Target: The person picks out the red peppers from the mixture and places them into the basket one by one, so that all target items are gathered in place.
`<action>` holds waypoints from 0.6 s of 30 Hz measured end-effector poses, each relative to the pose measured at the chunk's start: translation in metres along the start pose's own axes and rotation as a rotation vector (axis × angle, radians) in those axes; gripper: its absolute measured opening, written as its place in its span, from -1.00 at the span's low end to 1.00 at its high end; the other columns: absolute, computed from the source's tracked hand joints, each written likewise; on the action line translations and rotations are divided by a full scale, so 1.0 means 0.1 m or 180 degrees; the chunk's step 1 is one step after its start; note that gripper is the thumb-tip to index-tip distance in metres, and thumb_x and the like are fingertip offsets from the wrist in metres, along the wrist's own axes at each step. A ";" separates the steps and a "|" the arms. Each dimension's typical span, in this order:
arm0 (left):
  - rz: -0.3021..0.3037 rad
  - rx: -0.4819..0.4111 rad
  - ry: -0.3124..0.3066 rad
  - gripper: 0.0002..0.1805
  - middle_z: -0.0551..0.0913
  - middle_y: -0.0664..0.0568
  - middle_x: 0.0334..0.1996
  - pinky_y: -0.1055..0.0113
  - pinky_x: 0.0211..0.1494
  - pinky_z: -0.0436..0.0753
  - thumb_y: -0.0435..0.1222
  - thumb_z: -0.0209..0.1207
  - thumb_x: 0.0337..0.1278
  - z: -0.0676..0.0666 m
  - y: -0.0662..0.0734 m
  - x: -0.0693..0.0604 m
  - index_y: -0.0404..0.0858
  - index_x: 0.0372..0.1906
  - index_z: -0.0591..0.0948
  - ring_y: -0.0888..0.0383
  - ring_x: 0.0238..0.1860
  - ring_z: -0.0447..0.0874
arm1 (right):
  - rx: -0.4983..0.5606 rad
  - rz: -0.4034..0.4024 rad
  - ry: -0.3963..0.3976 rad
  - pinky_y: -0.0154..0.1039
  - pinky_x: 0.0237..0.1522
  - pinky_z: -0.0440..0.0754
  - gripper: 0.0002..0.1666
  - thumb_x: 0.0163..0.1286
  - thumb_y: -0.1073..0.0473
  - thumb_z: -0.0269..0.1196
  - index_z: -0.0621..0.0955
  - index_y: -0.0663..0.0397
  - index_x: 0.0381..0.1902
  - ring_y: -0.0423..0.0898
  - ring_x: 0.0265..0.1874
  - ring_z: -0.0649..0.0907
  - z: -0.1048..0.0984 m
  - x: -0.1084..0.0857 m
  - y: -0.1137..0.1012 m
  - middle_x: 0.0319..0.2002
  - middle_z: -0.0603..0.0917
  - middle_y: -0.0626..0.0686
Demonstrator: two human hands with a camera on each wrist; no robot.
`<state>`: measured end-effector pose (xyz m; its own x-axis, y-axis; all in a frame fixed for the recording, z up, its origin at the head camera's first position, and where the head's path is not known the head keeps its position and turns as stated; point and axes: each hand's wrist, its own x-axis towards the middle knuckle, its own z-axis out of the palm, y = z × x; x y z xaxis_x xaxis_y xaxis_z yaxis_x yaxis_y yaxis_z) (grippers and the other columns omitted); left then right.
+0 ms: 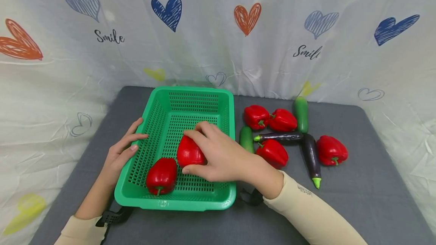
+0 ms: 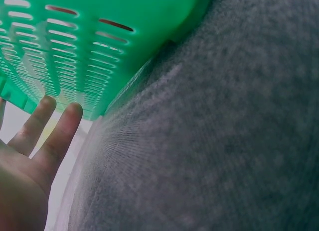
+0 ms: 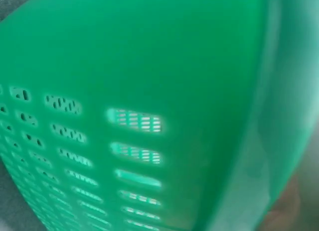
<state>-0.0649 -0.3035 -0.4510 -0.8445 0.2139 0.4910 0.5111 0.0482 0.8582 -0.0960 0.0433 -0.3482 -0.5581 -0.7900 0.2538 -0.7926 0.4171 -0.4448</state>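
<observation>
A green perforated plastic basket [image 1: 192, 205] stands on the grey cloth, a red bell pepper [image 1: 162, 177] lying in its front left part. My right hand [image 1: 223, 154] reaches over the basket's right side and grips another red bell pepper [image 1: 189, 153], thumb in front and fingers over its top. My left hand [image 1: 120, 153] touches the basket's left rim; its fairly straight fingers [image 2: 59, 136] lie along the outer wall in the left wrist view. The basket's slotted side wall [image 3: 149, 66] fills most of the right wrist view, hiding the right hand's grip.
Right of the basket are more red bell peppers [image 1: 332, 150], a dark eggplant [image 1: 310, 158] with a second one [image 1: 281, 136], a cucumber [image 1: 301, 114] at the back and another cucumber [image 1: 246, 139] by the basket. A white curtain with hearts [image 1: 218, 48] hangs behind the table.
</observation>
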 end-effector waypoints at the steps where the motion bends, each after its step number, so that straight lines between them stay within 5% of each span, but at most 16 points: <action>1: -0.0019 0.0009 0.0003 -0.59 0.16 -0.27 0.72 0.32 0.57 0.22 -0.64 -0.11 0.51 0.00 0.00 0.00 -0.61 0.28 0.59 -0.02 0.76 -0.01 | -0.0001 0.0013 -0.0038 -0.35 -0.03 0.67 -0.06 0.41 -0.29 0.47 0.49 0.14 0.52 -0.16 0.17 0.49 0.00 0.01 0.00 0.24 0.49 0.00; 18: -0.0082 -0.0033 0.0007 -0.60 0.14 -0.27 0.73 0.31 0.58 0.20 -0.62 -0.11 0.53 0.00 0.03 0.01 -0.61 0.29 0.58 -0.03 0.77 -0.04 | 0.0272 0.0321 -0.0663 -0.42 -0.08 0.67 -0.05 0.35 -0.17 0.52 0.47 0.10 0.55 -0.17 0.11 0.55 0.01 0.07 0.00 0.21 0.49 0.00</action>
<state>-0.0639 -0.3032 -0.4483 -0.8577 0.2105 0.4691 0.4876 0.0435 0.8720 -0.0995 0.0370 -0.3468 -0.5637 -0.8256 0.0257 -0.7067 0.4660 -0.5323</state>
